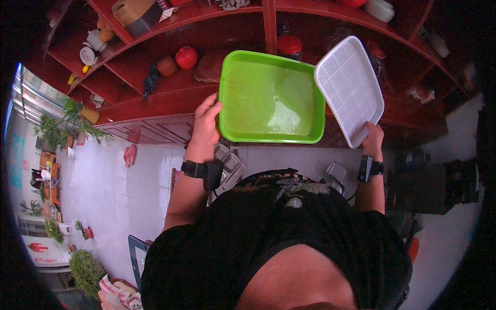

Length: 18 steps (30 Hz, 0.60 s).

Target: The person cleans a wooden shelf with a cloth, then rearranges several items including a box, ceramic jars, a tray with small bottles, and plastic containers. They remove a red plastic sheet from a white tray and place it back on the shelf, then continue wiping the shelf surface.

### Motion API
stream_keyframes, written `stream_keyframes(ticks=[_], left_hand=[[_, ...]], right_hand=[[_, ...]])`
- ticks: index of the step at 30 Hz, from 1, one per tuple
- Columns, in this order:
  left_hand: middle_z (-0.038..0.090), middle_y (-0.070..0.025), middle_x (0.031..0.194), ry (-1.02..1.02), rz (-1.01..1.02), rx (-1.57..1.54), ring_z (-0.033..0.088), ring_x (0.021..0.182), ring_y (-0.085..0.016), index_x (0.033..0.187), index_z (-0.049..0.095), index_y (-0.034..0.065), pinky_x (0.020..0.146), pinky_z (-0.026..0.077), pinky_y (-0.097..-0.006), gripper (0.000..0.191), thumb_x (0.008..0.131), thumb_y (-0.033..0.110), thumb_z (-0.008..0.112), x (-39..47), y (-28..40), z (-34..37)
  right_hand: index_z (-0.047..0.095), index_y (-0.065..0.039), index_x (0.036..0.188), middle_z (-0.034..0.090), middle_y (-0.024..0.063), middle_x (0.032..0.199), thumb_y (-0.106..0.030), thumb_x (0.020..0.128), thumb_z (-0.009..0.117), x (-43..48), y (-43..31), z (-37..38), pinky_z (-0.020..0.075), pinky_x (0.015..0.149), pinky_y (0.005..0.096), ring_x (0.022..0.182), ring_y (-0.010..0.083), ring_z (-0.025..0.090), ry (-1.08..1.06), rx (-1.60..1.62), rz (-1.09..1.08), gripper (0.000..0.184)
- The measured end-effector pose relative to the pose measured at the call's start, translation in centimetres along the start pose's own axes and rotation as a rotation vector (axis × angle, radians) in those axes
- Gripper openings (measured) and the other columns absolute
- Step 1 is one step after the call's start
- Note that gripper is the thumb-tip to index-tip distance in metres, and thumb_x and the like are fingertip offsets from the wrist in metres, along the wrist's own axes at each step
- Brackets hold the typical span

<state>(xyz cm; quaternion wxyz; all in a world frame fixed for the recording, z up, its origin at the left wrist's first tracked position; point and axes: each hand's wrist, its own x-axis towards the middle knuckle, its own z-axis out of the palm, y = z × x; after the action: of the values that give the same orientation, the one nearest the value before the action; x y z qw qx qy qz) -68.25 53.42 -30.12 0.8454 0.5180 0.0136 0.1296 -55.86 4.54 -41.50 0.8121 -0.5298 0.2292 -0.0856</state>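
My left hand (207, 120) grips the left side of a bright green plastic tray (255, 93), thumb on its rim. The tray's inside faces me, and light glints off its bottom. In my right hand (373, 137) is a white perforated plastic basket tray (350, 85), held by its lower end and tilted. Its upper left edge overlaps the green tray's right rim; whether the two touch I cannot tell. Both are held in front of a dark red wooden shelf unit (174, 97). The fingers behind each tray are hidden.
On the shelves stand a red round object (186, 57), a brown pot (166, 66), a jar with a red lid (289, 45) and a white kitchen scale (88, 56). Pink slippers (130, 155) lie on the tiled floor (112, 193). Potted plants (54, 131) line the left side.
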Motion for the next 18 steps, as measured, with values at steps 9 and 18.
stream_keyframes(ticks=[9,18], left_hand=[[0.063,-0.0115,0.116,0.055,-0.049,0.024,0.061,0.104,-0.022,0.124,0.055,-0.0041,0.093,0.048,-0.0350,0.036,0.090,0.007,0.056,-0.2,0.7,-2.1],[0.064,-0.0105,0.113,0.019,-0.076,0.029,0.061,0.101,-0.020,0.123,0.055,-0.0044,0.089,0.049,-0.0315,0.034,0.091,0.007,0.052,-1.1,0.2,-3.2]], right_hand=[[0.061,0.006,0.101,0.064,0.0083,0.084,-0.003,0.084,0.062,-6.9,0.0,6.7,0.0496,0.061,0.0315,0.068,0.0179,0.060,-0.151,-0.287,-0.175,0.020],[0.063,0.006,0.098,0.066,0.0085,0.086,-0.004,0.085,0.061,-11.8,0.9,12.1,0.0508,0.060,0.0307,0.070,0.0161,0.062,-0.333,-0.280,-0.120,0.016]])
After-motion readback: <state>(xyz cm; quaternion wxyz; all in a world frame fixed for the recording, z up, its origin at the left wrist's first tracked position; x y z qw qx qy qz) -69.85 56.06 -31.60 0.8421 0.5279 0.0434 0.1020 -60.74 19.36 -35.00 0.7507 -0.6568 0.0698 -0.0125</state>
